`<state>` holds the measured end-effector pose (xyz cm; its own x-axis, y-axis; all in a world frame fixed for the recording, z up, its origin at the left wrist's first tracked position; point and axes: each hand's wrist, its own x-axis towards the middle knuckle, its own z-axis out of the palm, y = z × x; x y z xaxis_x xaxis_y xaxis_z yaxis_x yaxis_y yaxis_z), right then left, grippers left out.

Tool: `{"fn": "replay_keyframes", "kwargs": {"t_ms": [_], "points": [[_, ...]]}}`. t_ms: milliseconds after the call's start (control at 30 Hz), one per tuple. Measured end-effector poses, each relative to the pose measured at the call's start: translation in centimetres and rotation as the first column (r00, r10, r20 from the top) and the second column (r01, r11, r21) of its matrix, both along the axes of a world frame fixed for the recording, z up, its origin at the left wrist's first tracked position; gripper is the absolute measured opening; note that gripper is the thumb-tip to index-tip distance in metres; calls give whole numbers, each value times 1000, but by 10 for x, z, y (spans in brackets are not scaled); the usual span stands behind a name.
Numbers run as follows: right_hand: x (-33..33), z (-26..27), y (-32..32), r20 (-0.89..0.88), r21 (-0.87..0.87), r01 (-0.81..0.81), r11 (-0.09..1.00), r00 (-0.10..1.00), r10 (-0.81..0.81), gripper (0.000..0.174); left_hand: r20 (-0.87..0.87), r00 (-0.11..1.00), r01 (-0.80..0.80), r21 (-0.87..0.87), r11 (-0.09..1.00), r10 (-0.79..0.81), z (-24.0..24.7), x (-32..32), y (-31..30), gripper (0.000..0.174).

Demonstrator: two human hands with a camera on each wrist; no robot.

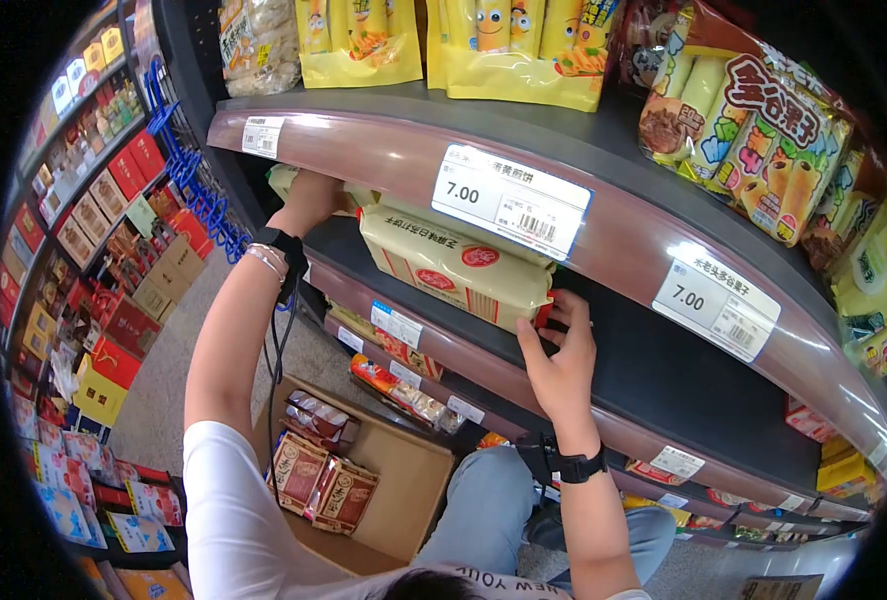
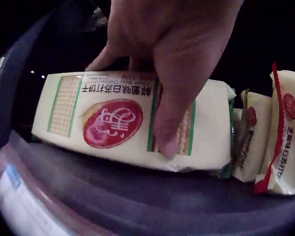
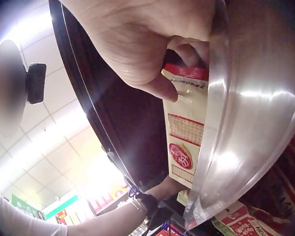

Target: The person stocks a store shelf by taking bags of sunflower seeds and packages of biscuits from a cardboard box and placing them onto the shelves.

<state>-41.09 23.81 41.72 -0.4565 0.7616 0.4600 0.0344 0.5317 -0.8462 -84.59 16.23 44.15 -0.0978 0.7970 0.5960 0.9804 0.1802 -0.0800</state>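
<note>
My left hand [image 1: 312,200] reaches under the upper shelf lip, its fingers partly hidden in the head view. In the left wrist view it grips a cream cracker pack with green trim [image 2: 113,123], thumb across the printed front and fingers behind the top edge. A second cream cracker pack with red trim [image 1: 454,265] lies lengthwise on the shelf to its right. My right hand [image 1: 566,365] holds the right end of this one. In the right wrist view, the thumb presses on its face near the red end seal, with curled fingers behind.
Price labels line the upper shelf edge [image 1: 364,165], where yellow snack bags [image 1: 524,50] and a multigrain snack bag [image 1: 754,130] sit. Below stands an open cardboard box [image 1: 394,480] holding brown-and-red packs [image 1: 339,495]. Blue coiled cords [image 1: 189,190] hang at the left.
</note>
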Motion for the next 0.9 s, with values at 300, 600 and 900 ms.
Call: {"fn": "replay_keyframes", "kwargs": {"t_ms": [300,600,900], "points": [[-1,-5,2,18,65,30,997,999,-32,56,256,963,68,82,994,-87,-6,9,5,45],[1,-6,-1,-264,16,23,1000,964,-18,67,552,830,-87,264,961,-76,5,36,-25,50],[44,-1,-111,-252,348,166,922,965,-79,13,844,276,-236,524,819,-461,43,209,-108,40]]}}
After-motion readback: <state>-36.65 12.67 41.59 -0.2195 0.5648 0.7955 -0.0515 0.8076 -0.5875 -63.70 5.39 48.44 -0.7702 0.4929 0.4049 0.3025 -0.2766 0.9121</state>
